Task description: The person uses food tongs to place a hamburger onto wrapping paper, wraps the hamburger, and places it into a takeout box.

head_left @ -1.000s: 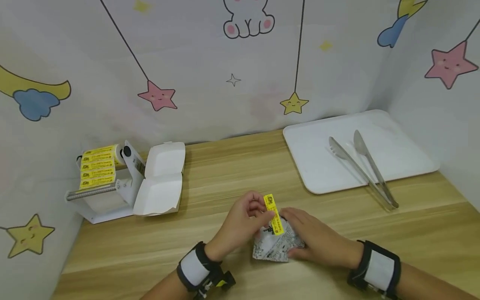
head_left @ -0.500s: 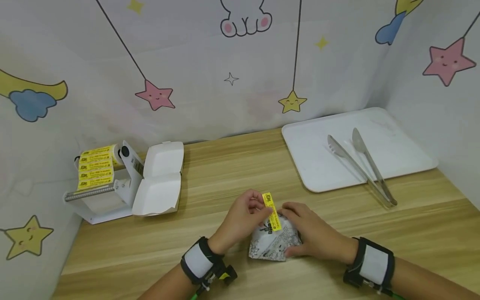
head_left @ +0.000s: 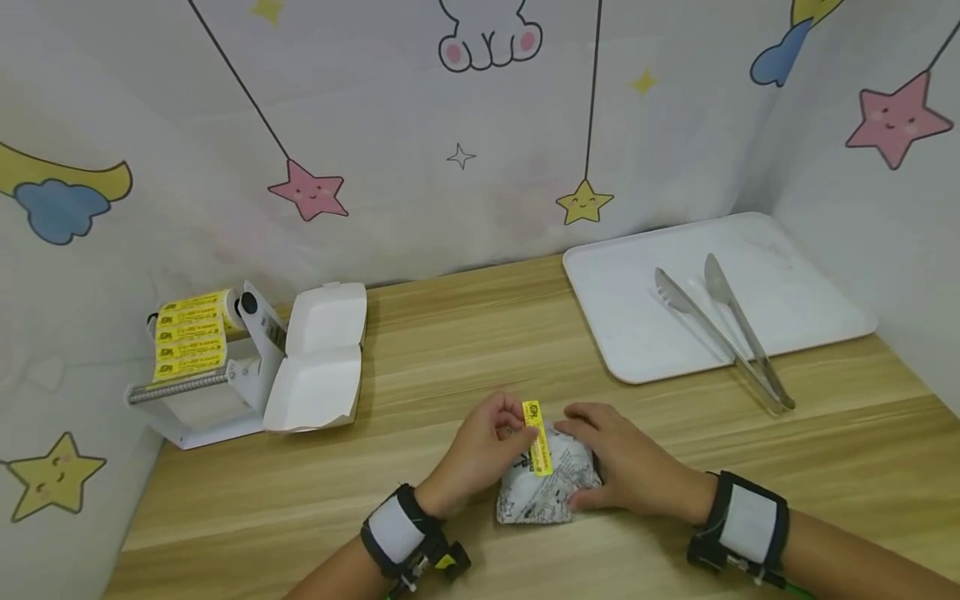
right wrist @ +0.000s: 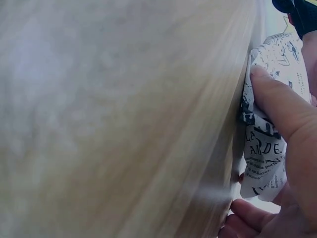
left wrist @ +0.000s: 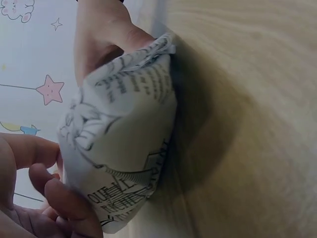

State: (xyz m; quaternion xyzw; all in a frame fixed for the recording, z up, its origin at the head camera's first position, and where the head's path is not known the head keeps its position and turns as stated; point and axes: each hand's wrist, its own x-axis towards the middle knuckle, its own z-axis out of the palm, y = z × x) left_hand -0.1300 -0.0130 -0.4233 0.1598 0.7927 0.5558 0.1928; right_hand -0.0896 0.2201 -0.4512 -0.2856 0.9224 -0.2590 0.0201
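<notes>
A wrapped packet (head_left: 555,493), pale paper printed with black drawings and lettering, sat on the wood-grain surface (head_left: 450,350) between the person's two hands. The left hand (head_left: 483,442), at the packet's upper left, pinched a yellow label (head_left: 538,450) between thumb and forefinger, its other fingers curled in. The label slanted over the top of the packet, its lower end in front of the printed paper; whether it touched the paper could not be told. The right hand (head_left: 637,467) held the packet from its right side, only partly open, fingers bent over the far edge and thumb along the near one. The right wrist view showed that thumb against the wrapper.

Beyond the packet, to its left, stood a white dispenser (head_left: 262,367) carrying a roll of yellow labels (head_left: 191,333), and just beside that, nearer the packet, lay a white box (head_left: 318,367) with its lid folded back. Beyond the packet to its right was a white tray (head_left: 810,283); metal tongs (head_left: 742,325) lay partly on it, their joined end reaching past its rim toward the packet's side. Behind it all hung a pale backdrop (head_left: 390,108) printed with stars and clouds.
</notes>
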